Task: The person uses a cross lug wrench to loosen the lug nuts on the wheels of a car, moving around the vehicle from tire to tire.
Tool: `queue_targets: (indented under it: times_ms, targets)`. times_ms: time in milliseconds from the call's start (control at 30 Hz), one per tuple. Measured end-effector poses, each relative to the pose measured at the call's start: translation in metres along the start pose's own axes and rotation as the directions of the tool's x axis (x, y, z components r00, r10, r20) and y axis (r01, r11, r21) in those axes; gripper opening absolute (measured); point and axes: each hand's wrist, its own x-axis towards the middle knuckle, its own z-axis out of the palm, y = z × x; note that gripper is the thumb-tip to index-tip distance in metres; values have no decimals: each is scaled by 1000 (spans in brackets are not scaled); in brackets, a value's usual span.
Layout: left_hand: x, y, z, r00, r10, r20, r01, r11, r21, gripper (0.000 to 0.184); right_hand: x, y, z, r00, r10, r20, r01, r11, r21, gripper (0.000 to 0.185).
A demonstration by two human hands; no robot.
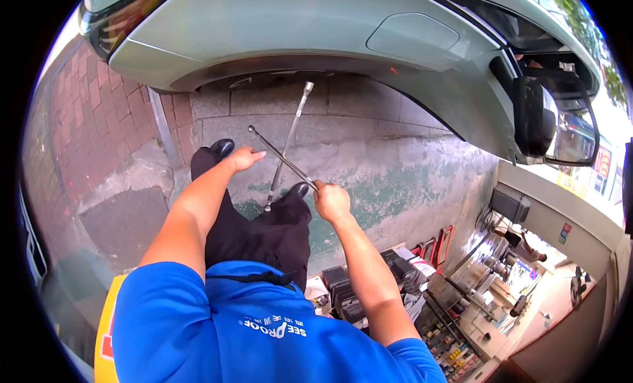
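A four-way lug wrench (285,152), silver and dark metal, is held out in front of my legs, its two bars crossing. My right hand (332,202) is closed around the near right end of one bar. The opposite end of that bar points up and left, past my left hand (244,159). That hand holds nothing that I can see; its thumb is stretched out near the bar, apart from it, and its other fingers are partly hidden. Beyond the wrench is the shadowed wheel arch (264,63) of a pale green car (316,20). My black shoes (223,147) show below.
The car's side mirror (537,119) sticks out at the right. Stacked dark cases (343,291) and red metal frames (442,244) stand at the lower right, before a shop with filled shelves (455,356). Brick paving (99,113) lies at the left, worn concrete (389,185) underfoot.
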Motion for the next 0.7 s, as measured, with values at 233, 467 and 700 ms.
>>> queue_targets:
  times_ms: [233,467,700]
  targets:
    - [19,-16,173,986,-164,23,110,545,-831,58,25,57,22,979,-170,109,155,978,139,25]
    - [67,-38,255,953,-265,-146,-21,423,-906,57,87,76,35,925,-189,330,223,973,-65,28]
    - [120,-30,193,904,-377,-200,101,643,-759,75,181,95,70,911,-77,406,244,893,-378,24]
